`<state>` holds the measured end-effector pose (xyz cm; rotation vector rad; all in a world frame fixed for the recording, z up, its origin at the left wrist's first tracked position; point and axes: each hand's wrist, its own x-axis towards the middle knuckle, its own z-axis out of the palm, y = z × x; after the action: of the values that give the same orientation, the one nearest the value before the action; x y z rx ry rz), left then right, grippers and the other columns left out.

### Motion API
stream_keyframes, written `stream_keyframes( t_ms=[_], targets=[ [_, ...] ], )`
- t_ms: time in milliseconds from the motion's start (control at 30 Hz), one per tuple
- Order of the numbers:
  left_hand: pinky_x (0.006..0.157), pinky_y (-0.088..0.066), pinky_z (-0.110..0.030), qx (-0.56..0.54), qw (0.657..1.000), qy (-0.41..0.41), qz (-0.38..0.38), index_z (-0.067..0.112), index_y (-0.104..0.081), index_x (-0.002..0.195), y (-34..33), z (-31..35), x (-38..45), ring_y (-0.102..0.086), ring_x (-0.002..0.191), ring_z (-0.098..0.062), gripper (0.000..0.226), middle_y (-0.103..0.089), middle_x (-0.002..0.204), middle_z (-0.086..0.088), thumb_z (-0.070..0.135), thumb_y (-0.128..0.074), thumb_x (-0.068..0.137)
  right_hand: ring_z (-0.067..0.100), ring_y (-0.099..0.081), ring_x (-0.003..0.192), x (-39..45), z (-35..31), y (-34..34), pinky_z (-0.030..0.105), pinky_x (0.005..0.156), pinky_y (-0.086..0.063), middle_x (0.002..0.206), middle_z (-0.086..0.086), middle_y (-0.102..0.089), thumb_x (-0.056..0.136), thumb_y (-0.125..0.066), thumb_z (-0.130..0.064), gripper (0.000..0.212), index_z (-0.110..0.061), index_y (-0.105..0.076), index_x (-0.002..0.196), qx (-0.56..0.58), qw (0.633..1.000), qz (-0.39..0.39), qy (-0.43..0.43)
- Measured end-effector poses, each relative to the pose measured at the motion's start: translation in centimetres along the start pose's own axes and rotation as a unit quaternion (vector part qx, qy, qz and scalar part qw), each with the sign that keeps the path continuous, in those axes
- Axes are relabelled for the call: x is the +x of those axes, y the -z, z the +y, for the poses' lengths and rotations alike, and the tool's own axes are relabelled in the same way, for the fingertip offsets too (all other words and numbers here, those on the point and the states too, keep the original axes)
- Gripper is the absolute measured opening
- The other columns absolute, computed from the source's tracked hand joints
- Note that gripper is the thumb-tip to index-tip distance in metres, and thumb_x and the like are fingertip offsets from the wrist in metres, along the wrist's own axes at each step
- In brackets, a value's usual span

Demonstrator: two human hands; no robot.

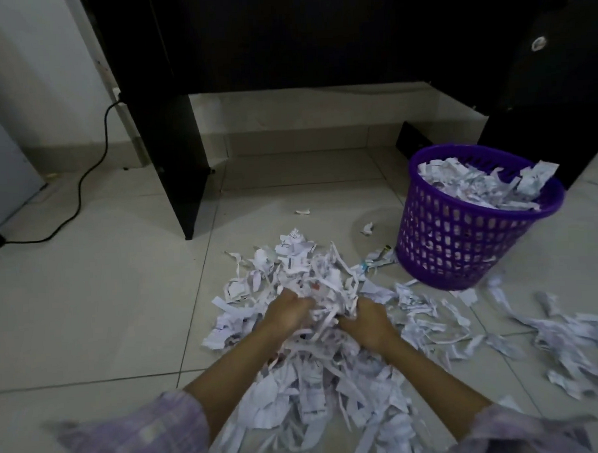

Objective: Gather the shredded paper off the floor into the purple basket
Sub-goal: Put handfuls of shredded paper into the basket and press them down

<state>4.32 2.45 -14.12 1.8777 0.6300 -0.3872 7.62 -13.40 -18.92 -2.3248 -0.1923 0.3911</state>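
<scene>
While both hands are buried in the shredded paper (314, 294), the fingers are mostly hidden by strips. Left hand (287, 312) is curled around a clump at the pile's middle; right hand (367, 321) is likewise clenched on strips just beside it. Both are grasping paper, knuckles up, forearms coming in from the bottom edge. Lilac checked sleeves (142, 438) are pushed up past the wrists.

Main pile sits on the tiled floor (88, 304) right in front of the person and runs down between the arms. A looser spread of strips (570, 344) trails off to the right, apart from the main heap. Two small scraps (303, 211) lie alone on the tiles beyond the pile.

Purple basket (462, 239) stands upright on the floor, up and right of the pile, near the hands but not touching them. It's already heaped with paper up to the rim, a few pieces poking over the far edge. Some strips on the floor touch its base.

Behind: dark furniture panel (170, 146) standing on the floor, black cable (93, 166) snaking along the left by the wall.
</scene>
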Motion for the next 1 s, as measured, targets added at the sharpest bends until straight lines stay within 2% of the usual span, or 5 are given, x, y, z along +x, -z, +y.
stream_keyframes(
  t_ms=[167, 333, 633, 833, 1000],
  targets=[
    [0.1, -0.036, -0.041, -0.014, 0.998, 0.012, -0.054, 0.014, -0.02, 0.15, 0.0, 3.6, -1.4, -0.035, 0.136, -0.032, 0.077, -0.028, 0.153, -0.009, 0.053, -0.051, 0.091, 0.018, -0.061, 0.091, 0.3, -0.5, 4.2, 0.023, 0.071, -0.043, 0.097, 0.003, -0.067, 0.087, -0.068, -0.033, 0.027, -0.012, -0.066, 0.103, 0.069, 0.996, 0.048, -0.041],
    [0.103, -0.035, -0.048, -0.112, 0.985, 0.018, -0.127, 0.024, -0.031, 0.146, -1.6, 5.4, -3.7, -0.027, 0.14, -0.032, 0.067, -0.025, 0.155, -0.008, 0.057, -0.048, 0.091, 0.017, -0.066, 0.094, -0.2, -1.2, 6.0, 0.032, 0.084, -0.054, 0.103, -0.001, -0.071, 0.08, -0.074, -0.036, 0.034, -0.018, -0.068, 0.109, 0.14, 0.989, 0.046, -0.028],
    [0.052, -0.047, -0.024, -0.297, 0.941, 0.069, -0.148, 0.011, -0.063, 0.084, -4.3, 4.5, -2.8, -0.058, 0.065, -0.019, 0.023, -0.064, 0.071, -0.006, 0.034, -0.066, 0.087, -0.007, -0.048, 0.088, -3.7, -2.0, 4.8, -0.003, 0.057, -0.038, 0.104, -0.018, -0.047, 0.085, -0.071, -0.02, 0.066, -0.021, -0.021, 0.128, 0.17, 0.982, -0.073, 0.025],
    [0.035, -0.039, -0.017, -0.273, 0.957, 0.034, -0.087, 0.005, -0.057, 0.072, -4.3, 3.2, -1.8, -0.052, 0.04, -0.018, 0.013, -0.056, 0.05, -0.008, 0.001, -0.064, 0.082, 0.008, -0.066, 0.099, -3.9, -1.4, 5.9, 0.026, 0.087, -0.055, 0.111, -0.003, -0.068, 0.082, -0.073, -0.009, 0.046, -0.024, -0.055, 0.122, 0.231, 0.961, -0.149, 0.022],
    [0.046, -0.044, -0.023, -0.22, 0.975, -0.013, -0.033, 0.012, -0.054, 0.116, -4.4, 3.0, -1.4, -0.057, 0.06, -0.022, 0.04, -0.062, 0.085, -0.015, 0.0, -0.065, 0.079, 0.007, -0.055, 0.115, -3.7, -0.8, 8.0, 0.025, 0.094, -0.047, 0.137, -0.006, -0.051, 0.074, -0.079, -0.042, 0.083, -0.02, -0.036, 0.142, 0.215, 0.972, -0.091, -0.021]
  ],
)
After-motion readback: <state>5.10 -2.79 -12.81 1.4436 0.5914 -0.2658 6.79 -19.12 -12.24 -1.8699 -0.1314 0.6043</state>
